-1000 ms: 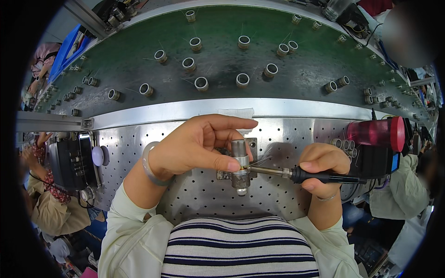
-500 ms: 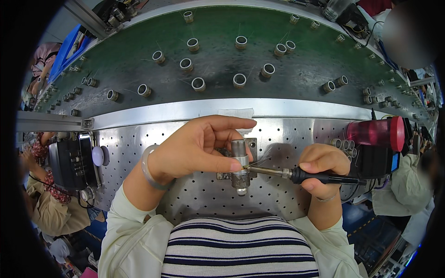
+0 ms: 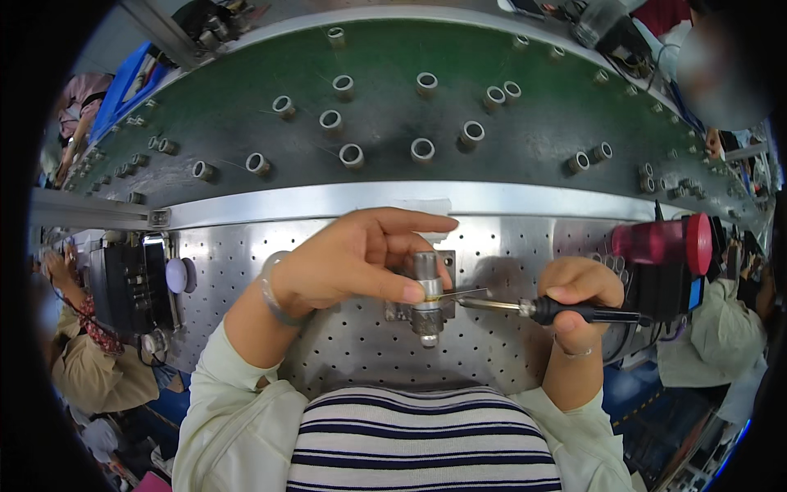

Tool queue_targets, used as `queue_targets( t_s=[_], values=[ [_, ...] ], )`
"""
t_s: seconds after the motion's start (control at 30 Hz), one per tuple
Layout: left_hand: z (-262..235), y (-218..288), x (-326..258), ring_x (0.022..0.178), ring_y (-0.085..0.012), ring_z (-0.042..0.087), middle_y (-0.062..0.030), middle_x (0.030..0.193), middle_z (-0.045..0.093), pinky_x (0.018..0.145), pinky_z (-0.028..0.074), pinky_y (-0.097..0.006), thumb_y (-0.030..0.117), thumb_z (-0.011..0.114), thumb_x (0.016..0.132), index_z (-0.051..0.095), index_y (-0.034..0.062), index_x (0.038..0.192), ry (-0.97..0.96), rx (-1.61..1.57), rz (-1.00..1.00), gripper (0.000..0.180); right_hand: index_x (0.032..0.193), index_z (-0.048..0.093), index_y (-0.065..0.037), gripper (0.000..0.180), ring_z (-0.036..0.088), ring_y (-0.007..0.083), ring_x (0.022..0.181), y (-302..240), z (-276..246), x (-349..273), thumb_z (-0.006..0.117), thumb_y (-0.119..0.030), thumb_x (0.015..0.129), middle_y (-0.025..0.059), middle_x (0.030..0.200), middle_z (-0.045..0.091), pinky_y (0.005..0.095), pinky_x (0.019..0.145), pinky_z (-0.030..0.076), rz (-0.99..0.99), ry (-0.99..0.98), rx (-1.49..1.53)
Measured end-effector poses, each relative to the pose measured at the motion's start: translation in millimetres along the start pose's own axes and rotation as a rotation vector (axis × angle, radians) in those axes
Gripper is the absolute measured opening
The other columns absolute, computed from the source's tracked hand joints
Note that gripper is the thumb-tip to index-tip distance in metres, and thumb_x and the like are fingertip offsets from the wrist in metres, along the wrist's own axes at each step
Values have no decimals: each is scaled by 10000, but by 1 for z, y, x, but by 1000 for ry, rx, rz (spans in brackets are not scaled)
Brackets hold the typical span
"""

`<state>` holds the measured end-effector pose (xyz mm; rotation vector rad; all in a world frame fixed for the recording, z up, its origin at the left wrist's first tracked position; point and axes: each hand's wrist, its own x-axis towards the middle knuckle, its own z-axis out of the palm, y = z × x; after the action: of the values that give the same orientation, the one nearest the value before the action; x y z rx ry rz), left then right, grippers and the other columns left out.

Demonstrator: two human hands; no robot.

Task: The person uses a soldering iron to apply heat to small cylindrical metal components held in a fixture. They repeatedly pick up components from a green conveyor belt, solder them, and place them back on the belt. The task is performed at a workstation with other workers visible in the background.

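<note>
A metal cylinder (image 3: 425,267) stands upright on a small fixture at the middle of the worktop, with a metal ring (image 3: 429,289) around it. My left hand (image 3: 336,261) comes from the left, its thumb pressed on the ring and some fingers curled behind; the index finger stretches out past the cylinder's top. Thin wires (image 3: 469,293) stick out to the right from the ring. My right hand (image 3: 584,287) grips a soldering iron (image 3: 541,311) by its black handle. The iron's tip points left, just short of the ring, below the wires.
Beyond the perforated metal worktop (image 3: 344,361) runs a dark green belt (image 3: 385,49) carrying several metal rings (image 3: 422,150). At right are a pink-red container (image 3: 656,243) and a black box with a blue display (image 3: 693,293). A black device (image 3: 123,287) stands left. Other people sit at both sides.
The soldering iron's tip has drawn back slightly to the right, away from the ring. The wires now reach straighter to the right. My left hand has hardly moved.
</note>
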<state>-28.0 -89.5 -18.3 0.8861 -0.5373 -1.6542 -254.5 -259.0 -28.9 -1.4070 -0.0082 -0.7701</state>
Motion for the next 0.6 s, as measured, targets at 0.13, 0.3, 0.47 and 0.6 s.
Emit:
queue_targets(
  t_s=[0.13,0.3,0.47,0.6],
  values=[
    [-12,9,10,974,-146,610,-130,1041,650,844,491,-241,-39,713,766,457,-11,1358,39,-15,108,645,857,612,28,241,549,170,523,3,1,0,782,-107,752,108,712,602,268,471,412,-17,60,96],
    [-61,51,-8,930,-117,599,-71,1045,644,841,497,-244,-13,709,790,578,18,1240,681,542,480,470,863,594,26,287,546,148,509,3,3,-3,798,-146,757,93,696,582,247,447,413,-11,83,94],
    [-193,107,-84,788,-227,621,-97,874,632,719,514,-324,67,760,691,685,62,951,1466,1579,692,271,866,595,38,273,553,152,520,2,8,-5,787,-124,760,113,718,594,242,471,435,-1,76,85],
    [-232,111,-121,802,-268,607,-115,941,632,727,502,-354,152,786,682,680,37,952,1539,1888,515,312,874,619,54,236,566,160,534,4,12,1,779,-62,745,127,722,612,246,497,449,9,62,138]
  ],
)
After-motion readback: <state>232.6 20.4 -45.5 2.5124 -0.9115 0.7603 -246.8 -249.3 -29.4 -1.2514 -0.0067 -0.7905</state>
